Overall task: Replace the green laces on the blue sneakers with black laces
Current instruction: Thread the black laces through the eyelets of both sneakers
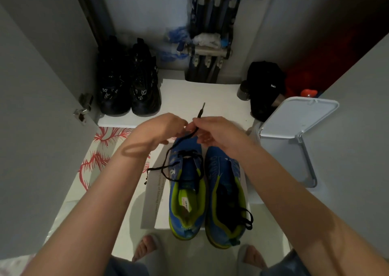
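Two blue sneakers with lime-green lining stand side by side on the floor, toes pointing away from me. A black lace [168,166] is threaded through the lower eyelets of the left sneaker [186,193]. One end of it rises to my hands above the toe. My right hand [210,131] pinches this end, whose tip sticks up past my fingers. My left hand [166,128] holds the same lace just beside it. The other end trails off the shoe's left side. Another black lace [244,219] lies loose in the right sneaker [226,195].
A white bin [294,137] with its lid raised stands right of the sneakers. A pair of black shoes [128,82] sits on the open cupboard's white shelf, with a black bag [266,86] at the right. A paper sheet [151,202] lies under the sneakers. My slippered feet are below.
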`<state>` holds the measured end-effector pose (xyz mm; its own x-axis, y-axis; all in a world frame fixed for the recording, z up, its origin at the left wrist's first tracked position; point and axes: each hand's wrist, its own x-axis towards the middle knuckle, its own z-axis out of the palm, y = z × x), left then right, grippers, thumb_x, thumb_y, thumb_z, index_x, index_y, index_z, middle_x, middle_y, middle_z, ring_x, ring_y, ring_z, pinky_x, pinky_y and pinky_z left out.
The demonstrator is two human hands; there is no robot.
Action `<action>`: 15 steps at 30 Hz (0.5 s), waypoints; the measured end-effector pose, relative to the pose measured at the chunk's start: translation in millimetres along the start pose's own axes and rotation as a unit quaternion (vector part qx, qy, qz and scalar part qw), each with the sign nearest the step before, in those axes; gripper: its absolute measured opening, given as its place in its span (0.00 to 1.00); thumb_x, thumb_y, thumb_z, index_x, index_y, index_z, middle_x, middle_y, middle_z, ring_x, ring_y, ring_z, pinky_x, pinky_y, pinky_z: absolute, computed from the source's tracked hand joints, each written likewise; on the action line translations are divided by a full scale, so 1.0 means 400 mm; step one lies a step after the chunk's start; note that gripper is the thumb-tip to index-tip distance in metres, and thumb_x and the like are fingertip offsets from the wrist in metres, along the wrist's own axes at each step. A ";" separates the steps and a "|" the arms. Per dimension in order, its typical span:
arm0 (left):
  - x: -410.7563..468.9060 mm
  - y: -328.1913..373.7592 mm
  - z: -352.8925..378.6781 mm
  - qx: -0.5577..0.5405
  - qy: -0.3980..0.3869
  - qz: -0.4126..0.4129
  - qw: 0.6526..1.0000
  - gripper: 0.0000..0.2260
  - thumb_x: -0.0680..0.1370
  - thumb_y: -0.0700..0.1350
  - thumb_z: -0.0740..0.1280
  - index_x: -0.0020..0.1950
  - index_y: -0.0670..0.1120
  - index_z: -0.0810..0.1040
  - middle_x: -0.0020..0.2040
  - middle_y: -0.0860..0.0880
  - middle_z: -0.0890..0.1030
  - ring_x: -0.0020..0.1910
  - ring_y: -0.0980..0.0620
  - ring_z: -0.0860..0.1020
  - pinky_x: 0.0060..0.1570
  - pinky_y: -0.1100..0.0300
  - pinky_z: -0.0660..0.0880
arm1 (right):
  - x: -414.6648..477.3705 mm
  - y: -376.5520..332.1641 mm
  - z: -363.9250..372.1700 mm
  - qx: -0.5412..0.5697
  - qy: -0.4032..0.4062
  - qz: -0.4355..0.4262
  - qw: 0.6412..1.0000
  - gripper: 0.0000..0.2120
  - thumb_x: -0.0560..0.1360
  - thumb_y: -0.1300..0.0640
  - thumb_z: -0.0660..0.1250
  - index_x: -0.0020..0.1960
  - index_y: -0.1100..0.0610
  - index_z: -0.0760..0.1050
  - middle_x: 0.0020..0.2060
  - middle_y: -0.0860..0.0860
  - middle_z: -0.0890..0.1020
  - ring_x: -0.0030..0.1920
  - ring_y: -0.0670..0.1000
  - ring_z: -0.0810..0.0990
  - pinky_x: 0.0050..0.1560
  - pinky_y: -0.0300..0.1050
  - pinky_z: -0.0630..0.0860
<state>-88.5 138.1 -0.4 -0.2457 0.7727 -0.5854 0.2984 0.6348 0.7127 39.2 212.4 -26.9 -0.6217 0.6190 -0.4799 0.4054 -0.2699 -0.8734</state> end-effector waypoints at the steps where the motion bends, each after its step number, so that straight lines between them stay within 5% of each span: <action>1: 0.000 0.004 -0.005 -0.061 -0.001 0.013 0.998 0.13 0.80 0.41 0.58 0.62 0.40 0.76 0.56 0.41 0.79 0.58 0.46 0.76 0.57 0.53 0.70 | -0.005 -0.001 0.009 0.000 -0.022 0.007 1.000 0.14 0.80 0.55 0.59 0.54 0.65 0.77 0.46 0.59 0.79 0.35 0.49 0.75 0.34 0.39 0.73; 5: 0.000 -0.002 0.002 -0.135 0.007 0.054 0.989 0.15 0.82 0.46 0.56 0.56 0.40 0.79 0.45 0.37 0.75 0.45 0.46 0.73 0.57 0.53 0.69 | -0.009 -0.001 0.038 -0.025 -0.055 0.011 0.998 0.18 0.80 0.54 0.59 0.58 0.69 0.75 0.48 0.60 0.79 0.35 0.50 0.76 0.32 0.38 0.73; 9: 0.015 -0.019 0.004 -0.189 0.056 0.093 0.976 0.12 0.81 0.42 0.59 0.43 0.40 0.78 0.33 0.40 0.76 0.33 0.46 0.71 0.38 0.59 0.71 | -0.007 0.001 0.049 -0.014 -0.086 0.007 0.996 0.17 0.80 0.56 0.60 0.59 0.69 0.75 0.47 0.59 0.80 0.37 0.51 0.78 0.35 0.40 0.78; 12: 0.025 -0.029 0.000 -0.233 0.084 0.071 0.966 0.11 0.82 0.41 0.58 0.42 0.43 0.76 0.35 0.46 0.82 0.36 0.49 0.79 0.41 0.58 0.76 | -0.003 0.002 0.015 -0.034 -0.110 0.026 0.993 0.14 0.79 0.55 0.62 0.57 0.64 0.76 0.48 0.59 0.82 0.40 0.52 0.81 0.36 0.40 0.80; 15: 0.030 -0.042 -0.006 -0.193 0.117 0.057 0.973 0.11 0.81 0.40 0.57 0.43 0.43 0.76 0.31 0.47 0.76 0.26 0.55 0.77 0.30 0.61 0.75 | 0.015 0.032 -0.051 -0.160 -0.014 0.048 0.986 0.11 0.80 0.56 0.59 0.52 0.62 0.76 0.43 0.57 0.81 0.33 0.50 0.79 0.27 0.37 0.76</action>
<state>-98.5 136.8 -18.7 -0.4473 0.7885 -0.4221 -0.0217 0.4622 0.8865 54.6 227.8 -39.4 -0.5864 0.5801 -0.5653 0.6514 -0.0770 -0.7548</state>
